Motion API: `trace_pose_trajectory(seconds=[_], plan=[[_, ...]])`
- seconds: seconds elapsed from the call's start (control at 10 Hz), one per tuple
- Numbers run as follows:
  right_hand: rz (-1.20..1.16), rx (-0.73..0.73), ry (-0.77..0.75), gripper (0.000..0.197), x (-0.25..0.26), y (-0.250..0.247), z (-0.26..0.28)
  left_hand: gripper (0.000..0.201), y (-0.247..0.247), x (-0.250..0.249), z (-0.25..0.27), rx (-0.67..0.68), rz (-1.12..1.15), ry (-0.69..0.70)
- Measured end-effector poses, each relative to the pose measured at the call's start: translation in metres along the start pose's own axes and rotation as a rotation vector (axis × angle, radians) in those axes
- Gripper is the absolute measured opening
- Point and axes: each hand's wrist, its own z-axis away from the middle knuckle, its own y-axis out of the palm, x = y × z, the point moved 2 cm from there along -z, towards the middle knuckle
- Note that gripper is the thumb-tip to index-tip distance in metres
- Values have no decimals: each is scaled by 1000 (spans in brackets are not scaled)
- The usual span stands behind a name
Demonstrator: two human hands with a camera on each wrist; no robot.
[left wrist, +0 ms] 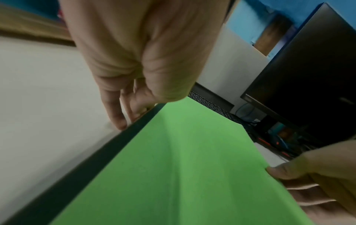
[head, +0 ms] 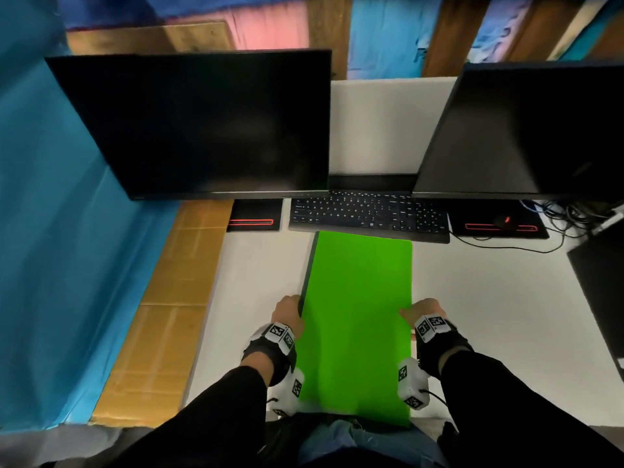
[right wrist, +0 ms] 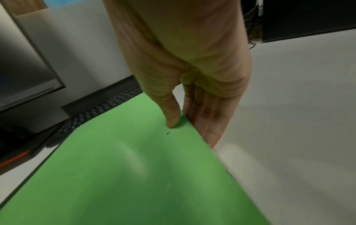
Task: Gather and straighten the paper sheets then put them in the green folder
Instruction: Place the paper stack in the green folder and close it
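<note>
The green folder (head: 358, 315) lies closed and lengthwise on the white desk (head: 489, 298), its dark spine on the left. My left hand (head: 287, 314) holds the spine edge. In the left wrist view the left hand (left wrist: 138, 112) has its thumb over the green cover (left wrist: 173, 167) and its fingertips (left wrist: 120, 124) down beside the spine. My right hand (head: 418, 310) pinches the right edge. The right wrist view shows the right hand (right wrist: 185, 121) with the thumb on top of the folder (right wrist: 115, 175) and the fingers (right wrist: 212, 130) under it. No paper sheets show.
A black keyboard (head: 368, 212) sits just beyond the folder's far end, under two dark monitors (head: 202, 126) (head: 526, 130). A mouse on a black pad (head: 499, 224) and cables lie far right, and a black box (head: 604, 292) stands at the right edge. Cardboard (head: 175, 298) lines the left.
</note>
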Motion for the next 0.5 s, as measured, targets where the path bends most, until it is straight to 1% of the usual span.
trace_pose_trajectory(seconds=[0.1,0.2,0.3,0.4,0.5], plan=[[75,-18,-23,20,3,-22,0,46,8,-16,3,10,131,9],[119,-25,-90,27,1,-30,-5,47,13,-20,-1,-13,191,5],[148,-9,-112,29,-2,-30,-6,44,10,-28,4,-52,195,-37],[162,39,-115,29,-7,-27,-11,36,2,-34,5,-48,147,-134],[275,126,-160,22,-12,-33,-13,33,-9,-16,18,2,31,-281]])
